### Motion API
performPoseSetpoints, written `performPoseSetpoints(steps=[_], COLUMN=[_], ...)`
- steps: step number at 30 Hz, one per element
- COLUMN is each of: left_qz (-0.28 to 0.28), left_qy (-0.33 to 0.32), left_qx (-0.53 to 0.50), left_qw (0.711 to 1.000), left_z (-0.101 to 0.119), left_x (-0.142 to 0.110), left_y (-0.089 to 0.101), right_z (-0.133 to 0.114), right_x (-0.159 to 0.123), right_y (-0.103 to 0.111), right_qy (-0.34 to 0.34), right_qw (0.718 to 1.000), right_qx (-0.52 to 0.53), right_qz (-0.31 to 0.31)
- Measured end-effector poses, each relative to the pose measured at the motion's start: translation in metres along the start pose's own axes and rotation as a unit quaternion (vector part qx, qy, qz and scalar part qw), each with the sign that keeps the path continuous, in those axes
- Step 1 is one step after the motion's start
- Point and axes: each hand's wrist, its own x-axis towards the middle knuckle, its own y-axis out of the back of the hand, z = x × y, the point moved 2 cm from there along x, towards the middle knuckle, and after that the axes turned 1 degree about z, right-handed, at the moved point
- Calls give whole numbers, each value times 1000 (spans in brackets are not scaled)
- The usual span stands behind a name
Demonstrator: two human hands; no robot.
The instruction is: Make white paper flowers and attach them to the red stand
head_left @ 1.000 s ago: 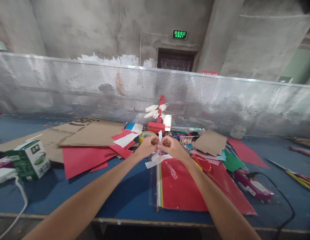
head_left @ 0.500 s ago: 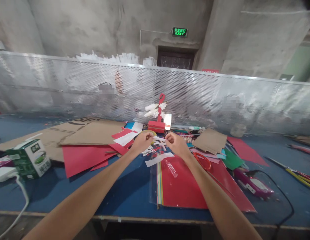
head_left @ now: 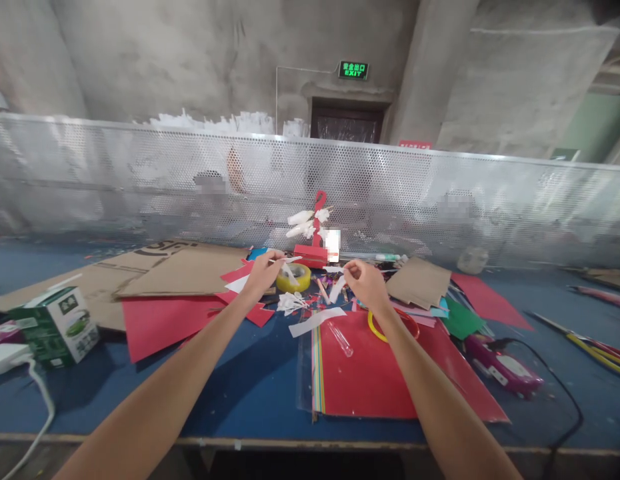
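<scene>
My left hand (head_left: 266,272) pinches a thin white paper piece (head_left: 290,270) between thumb and fingers, just above a roll of yellow tape (head_left: 301,285). In my right hand (head_left: 366,281), the closed fingertips hold another white paper piece (head_left: 336,287) that hangs to the left. A gap separates the two pieces. Below, on the table, lie a small bundle of white cut paper (head_left: 290,304) and a loose white paper strip (head_left: 315,323). Behind the hands stands a red paper stand (head_left: 311,255) with white flower-like shapes (head_left: 301,220).
Red sheets in a clear sleeve (head_left: 365,373) lie under my right forearm, near scissors with red and yellow handles (head_left: 377,327). Cardboard (head_left: 185,273) and a green-white box (head_left: 60,327) are at left. A purple device (head_left: 507,367) sits right. A perforated metal screen (head_left: 415,193) closes the back.
My hands have moved apart, left hand leftward and right hand rightward. The white paper that was between them now shows as separate pieces, one in each hand. The tape roll is uncovered.
</scene>
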Motion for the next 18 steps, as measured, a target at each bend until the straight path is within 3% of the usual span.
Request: performPoseSetpoints(steps=[3, 5, 7, 13, 18], left_qz=[-50, -130, -239, -451, -512], left_qy=[-14, 8, 32, 82, 141], left_qx=[-14, -46, -69, -21, -26], left_qw=[999, 990, 968, 889, 847], left_z=[16, 26, 34, 36, 17], left_x=[-4, -9, -17, -32, -36], left_y=[2, 1, 0, 2, 1], right_z=[-1, -2, -3, 1, 1], right_x=[1, 2, 2, 2, 1], right_y=[3, 3, 3, -1, -7], right_qy=[3, 11, 28, 21, -2], right_qw=[999, 999, 997, 994, 985], right_qx=[27, 48, 59, 104, 169], right_qz=[16, 19, 29, 13, -34])
